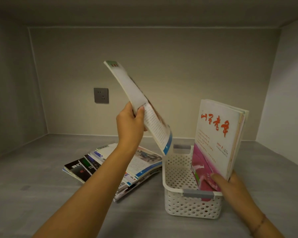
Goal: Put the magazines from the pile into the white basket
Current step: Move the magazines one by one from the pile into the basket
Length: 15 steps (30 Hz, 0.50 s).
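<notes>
Magazines split three ways: one aloft, a few upright in the white basket (182, 170), the rest fanned out in a pile (113, 167) on the grey surface (41, 194), just left of the basket.

Left hand (130, 123) clamped on the raised magazine (141, 107), thumb on the near face, fingers behind; tilted steeply, lower corner hanging just above the basket's far left rim.

Right hand (230, 184) pressed against the standing magazines (217, 140) at the basket's right side, thumb on the pink cover, rest of the hand behind (propping them upright, by the look of it). Cannot tell how many stand there; at least three by the edges.

Step in hand, as a judgement: carrying one more magazine over for insertion. Roughly midway, several still in the pile.

Next move calls for: swinging the raised magazine nearer vertical, lining its bottom edge with the open gap left of the standing ones, lowering without snagging the rim. Holding the upright stack steady meanwhile, lest it topple into the gap.

Grey socket (101, 95) on the back wall, well clear.
</notes>
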### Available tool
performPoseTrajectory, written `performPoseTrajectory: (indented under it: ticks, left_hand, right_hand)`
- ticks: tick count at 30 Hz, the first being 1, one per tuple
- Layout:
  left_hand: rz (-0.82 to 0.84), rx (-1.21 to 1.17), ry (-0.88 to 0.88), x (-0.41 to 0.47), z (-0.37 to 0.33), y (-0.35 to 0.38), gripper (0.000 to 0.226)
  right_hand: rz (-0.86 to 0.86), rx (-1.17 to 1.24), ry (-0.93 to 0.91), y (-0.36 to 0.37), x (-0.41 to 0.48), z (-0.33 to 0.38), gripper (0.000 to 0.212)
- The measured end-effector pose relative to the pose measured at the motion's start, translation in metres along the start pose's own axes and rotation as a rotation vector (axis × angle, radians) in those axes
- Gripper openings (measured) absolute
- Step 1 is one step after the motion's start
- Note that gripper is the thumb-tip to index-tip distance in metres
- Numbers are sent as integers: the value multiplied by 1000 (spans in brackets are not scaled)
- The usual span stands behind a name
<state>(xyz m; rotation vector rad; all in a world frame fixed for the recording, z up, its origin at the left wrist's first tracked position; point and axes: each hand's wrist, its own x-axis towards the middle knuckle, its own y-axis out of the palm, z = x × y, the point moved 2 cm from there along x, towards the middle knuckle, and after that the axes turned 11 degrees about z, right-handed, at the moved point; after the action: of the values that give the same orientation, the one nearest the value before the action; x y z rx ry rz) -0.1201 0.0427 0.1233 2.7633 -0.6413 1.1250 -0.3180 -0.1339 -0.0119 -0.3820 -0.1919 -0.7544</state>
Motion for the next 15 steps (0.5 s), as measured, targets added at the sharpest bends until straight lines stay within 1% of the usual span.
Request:
performPoseTrajectory:
  ticks: [2,4,6,9,13,15]
  left_hand:
    - [22,27,22,-8,-9,15,16]
    - [69,48,10,-22,-6,35,7]
    - [136,83,-1,-42,1,57,8]
    - [223,141,11,-73,13,84,7]
    - [324,157,16,-88,18,103,20]
    - [385,135,17,-86,16,107,26]
  right_hand:
    - [15,5,-16,0,-1,2,47]
    - [47,-1,-38,0,-3,5,55]
    - [94,-16,-58,-1,-5,9,66]
    - [149,-17,-84,-3,-7,13,68]
    - [180,14,-129,-4,-7,17,64]
    - [186,8,-162,-4,-6,19,76]
